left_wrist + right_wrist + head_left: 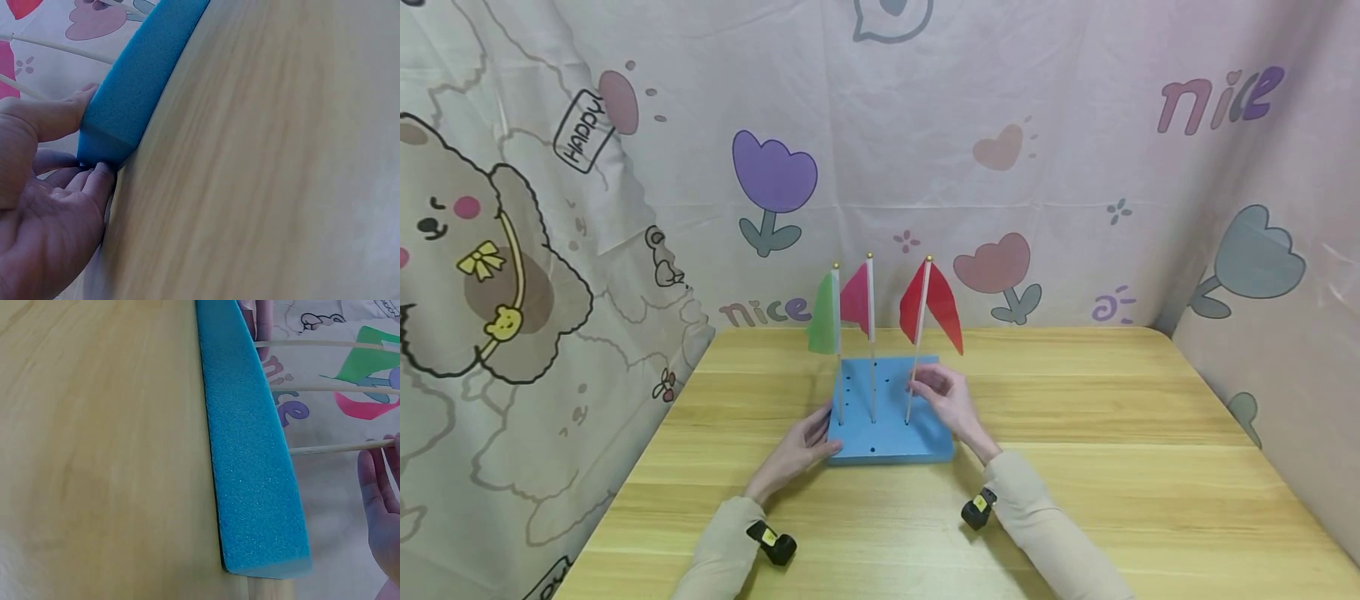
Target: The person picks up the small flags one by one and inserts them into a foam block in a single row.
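Observation:
A blue foam board [891, 437] lies on the table with three flags upright in its holes. At its left edge my left hand [796, 452] grips it, thumb over the top and fingers against the side; the left wrist view shows that thumb at the corner of the foam [137, 81]. The red flag [913, 308] stands in the right hole, leaning slightly right. My right hand [952, 402] pinches its stick [340, 449] above the board. To the left are the pink flag [856, 298] and the green flag [824, 318], both untouched.
Several small holes [872, 450] show in the board's top. Wooden table surface [1075, 467] surrounds the board. A printed cloth [880, 150] hangs behind and at both sides. Each sleeve carries a small black wrist camera [976, 510].

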`<act>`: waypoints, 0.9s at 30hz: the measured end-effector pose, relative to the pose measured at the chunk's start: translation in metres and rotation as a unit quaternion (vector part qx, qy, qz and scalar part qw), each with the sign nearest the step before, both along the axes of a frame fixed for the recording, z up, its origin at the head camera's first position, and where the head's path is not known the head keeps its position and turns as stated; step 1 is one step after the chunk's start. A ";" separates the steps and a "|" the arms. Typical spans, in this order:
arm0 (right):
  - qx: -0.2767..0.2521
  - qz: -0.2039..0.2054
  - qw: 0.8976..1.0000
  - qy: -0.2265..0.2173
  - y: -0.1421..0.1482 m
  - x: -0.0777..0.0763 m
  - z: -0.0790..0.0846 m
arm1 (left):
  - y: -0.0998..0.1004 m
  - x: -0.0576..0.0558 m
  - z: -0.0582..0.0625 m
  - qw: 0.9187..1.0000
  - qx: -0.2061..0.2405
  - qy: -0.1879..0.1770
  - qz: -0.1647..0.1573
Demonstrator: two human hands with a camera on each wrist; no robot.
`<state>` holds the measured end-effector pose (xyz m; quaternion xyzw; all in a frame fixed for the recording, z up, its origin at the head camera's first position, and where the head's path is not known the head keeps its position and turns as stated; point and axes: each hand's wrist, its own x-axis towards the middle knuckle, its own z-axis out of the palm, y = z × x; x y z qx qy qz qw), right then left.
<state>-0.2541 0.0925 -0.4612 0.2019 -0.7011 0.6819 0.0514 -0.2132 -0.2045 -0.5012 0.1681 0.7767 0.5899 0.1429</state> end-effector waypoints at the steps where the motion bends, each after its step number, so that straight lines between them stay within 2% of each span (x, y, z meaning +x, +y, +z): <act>1: 0.003 0.000 1.000 -0.004 0.000 0.001 0.000 | 0.000 0.000 0.000 1.000 0.000 0.000 -0.001; 6: 0.021 0.003 1.000 -0.018 -0.002 0.010 0.013 | -0.001 0.000 0.000 1.000 0.007 0.002 -0.003; 10: 0.032 0.006 0.999 0.000 -0.005 0.018 0.024 | -0.001 0.000 0.000 1.000 0.005 0.007 -0.004; 14: 0.033 0.004 0.999 0.008 -0.006 0.019 0.025 | -0.001 0.000 0.000 1.000 0.004 0.007 -0.003; 27: 0.037 0.003 0.999 -0.029 -0.005 0.017 0.026 | 0.000 0.000 0.000 1.000 -0.005 0.007 0.003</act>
